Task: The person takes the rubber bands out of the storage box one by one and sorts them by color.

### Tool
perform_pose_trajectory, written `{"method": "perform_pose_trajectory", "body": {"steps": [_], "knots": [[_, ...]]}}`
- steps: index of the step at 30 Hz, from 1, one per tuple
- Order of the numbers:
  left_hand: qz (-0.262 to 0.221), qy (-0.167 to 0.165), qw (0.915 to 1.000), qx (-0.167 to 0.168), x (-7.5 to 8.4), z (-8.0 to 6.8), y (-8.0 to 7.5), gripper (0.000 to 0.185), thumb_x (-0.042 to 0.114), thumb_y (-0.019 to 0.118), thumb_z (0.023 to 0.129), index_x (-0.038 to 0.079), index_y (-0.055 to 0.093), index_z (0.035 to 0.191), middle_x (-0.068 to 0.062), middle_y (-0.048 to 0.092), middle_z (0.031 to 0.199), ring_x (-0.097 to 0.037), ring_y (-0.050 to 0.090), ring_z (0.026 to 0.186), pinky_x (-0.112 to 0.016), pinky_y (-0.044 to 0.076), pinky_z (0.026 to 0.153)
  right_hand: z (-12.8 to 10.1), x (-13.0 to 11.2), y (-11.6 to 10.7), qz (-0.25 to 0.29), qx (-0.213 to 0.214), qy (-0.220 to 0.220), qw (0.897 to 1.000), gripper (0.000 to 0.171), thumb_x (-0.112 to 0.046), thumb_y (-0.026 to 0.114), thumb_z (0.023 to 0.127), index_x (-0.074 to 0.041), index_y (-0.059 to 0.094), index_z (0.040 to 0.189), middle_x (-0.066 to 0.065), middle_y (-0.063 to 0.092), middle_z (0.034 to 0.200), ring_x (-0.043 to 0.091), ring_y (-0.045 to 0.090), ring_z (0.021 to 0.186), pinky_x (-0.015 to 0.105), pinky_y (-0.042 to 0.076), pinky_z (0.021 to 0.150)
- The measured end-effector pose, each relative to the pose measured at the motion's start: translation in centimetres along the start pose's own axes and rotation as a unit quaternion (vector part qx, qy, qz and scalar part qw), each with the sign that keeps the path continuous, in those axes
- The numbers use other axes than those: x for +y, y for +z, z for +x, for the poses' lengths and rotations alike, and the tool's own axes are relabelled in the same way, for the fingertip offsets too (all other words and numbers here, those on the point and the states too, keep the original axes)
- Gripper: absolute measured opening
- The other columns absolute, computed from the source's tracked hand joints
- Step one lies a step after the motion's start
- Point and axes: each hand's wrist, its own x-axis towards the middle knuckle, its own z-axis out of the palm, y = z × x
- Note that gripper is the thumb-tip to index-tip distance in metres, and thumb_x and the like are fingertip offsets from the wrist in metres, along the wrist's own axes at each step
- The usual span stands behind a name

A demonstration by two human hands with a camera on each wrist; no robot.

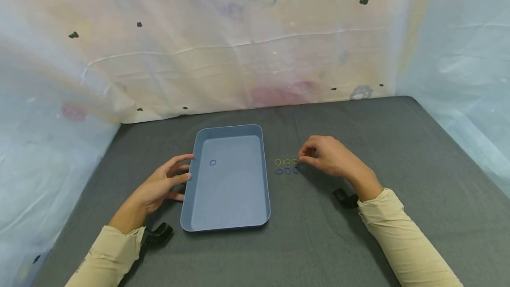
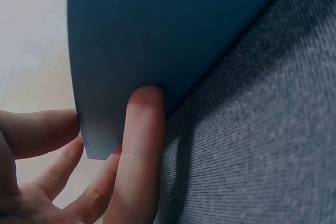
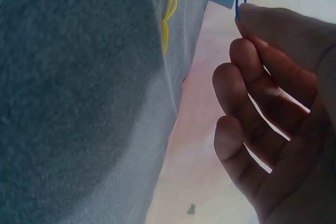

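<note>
A shallow blue-grey tray point(image 1: 227, 207) lies on the table, with a small blue rubber band point(image 1: 213, 162) on its floor. My left hand point(image 1: 159, 185) is at the tray's left side, fingers extended and touching its outer wall point(image 2: 115, 51). Right of the tray, my right hand point(image 1: 330, 156) pinches a blue rubber band point(image 3: 238, 3) between thumb and index finger, its other fingers bent loosely. Close to those fingertips lie a row of three yellow rubber bands point(image 1: 286, 161) and, nearer me, a row of three blue rubber bands point(image 1: 287, 171).
Dark grey cloth point(image 1: 318, 242) covers the table. A pale, stained sheet point(image 1: 239, 65) hangs along the far edge, with more pale sheeting point(image 1: 470, 65) at the sides. Each wrist wears a black strap point(image 1: 157, 234).
</note>
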Motion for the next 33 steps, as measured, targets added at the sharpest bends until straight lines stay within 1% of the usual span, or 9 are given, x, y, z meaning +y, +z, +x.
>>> {"method": "perform_pose_trajectory", "body": {"steps": [6, 14, 21, 26, 33], "knots": [[-0.004, -0.002, 1.0, 0.003, 0.1, -0.1, 0.1, 0.068, 0.029, 0.064, 0.099, 0.023, 0.028, 0.156, -0.02, 0.029, 0.158, -0.029, 0.055, 0.118, -0.049, 0.06, 0.078, -0.1, 0.4, 0.1, -0.001, -0.01, 0.001, 1.0, 0.005, -0.02, 0.074, 0.091, -0.018, 0.076, 0.087, -0.006, 0.064, 0.085, 0.009, 0.059, 0.078, 0.033, 0.049, 0.073], [-0.002, -0.007, 1.0, 0.005, 0.2, -0.2, 0.2, 0.069, 0.03, 0.064, 0.098, 0.024, 0.028, 0.156, -0.02, 0.029, 0.158, -0.028, 0.056, 0.117, -0.048, 0.06, 0.078, -0.1, 1.3, 0.5, 0.0, -0.016, -0.01, 1.0, 0.004, -0.019, 0.075, 0.09, -0.019, 0.075, 0.086, -0.006, 0.065, 0.084, 0.009, 0.054, 0.073, 0.031, 0.046, 0.07], [0.002, -0.006, 1.0, 0.005, 0.1, -0.2, 0.0, 0.068, 0.031, 0.064, 0.099, 0.025, 0.027, 0.156, -0.02, 0.027, 0.159, -0.031, 0.053, 0.122, -0.048, 0.06, 0.078, -0.3, 1.8, 0.6, -0.001, -0.032, -0.003, 0.999, 0.004, -0.021, 0.075, 0.09, -0.017, 0.076, 0.089, -0.005, 0.067, 0.088, 0.008, 0.058, 0.076, 0.031, 0.049, 0.072], [0.002, -0.004, 1.0, 0.003, 0.0, -0.2, 0.0, 0.069, 0.032, 0.064, 0.099, 0.024, 0.027, 0.156, -0.02, 0.027, 0.158, -0.029, 0.054, 0.12, -0.048, 0.06, 0.079, -0.2, 1.8, 0.8, -0.003, -0.042, -0.001, 0.999, 0.005, -0.021, 0.074, 0.09, -0.016, 0.077, 0.09, -0.004, 0.068, 0.089, 0.008, 0.06, 0.078, 0.032, 0.051, 0.073], [-0.001, -0.003, 1.0, 0.001, 0.0, -0.3, -0.1, 0.069, 0.031, 0.064, 0.099, 0.024, 0.027, 0.156, -0.02, 0.027, 0.158, -0.029, 0.054, 0.119, -0.048, 0.06, 0.078, -0.1, 1.6, 1.0, -0.009, -0.043, -0.002, 0.999, 0.005, -0.02, 0.075, 0.09, -0.016, 0.077, 0.088, -0.004, 0.069, 0.088, 0.008, 0.061, 0.078, 0.033, 0.052, 0.073]]}}
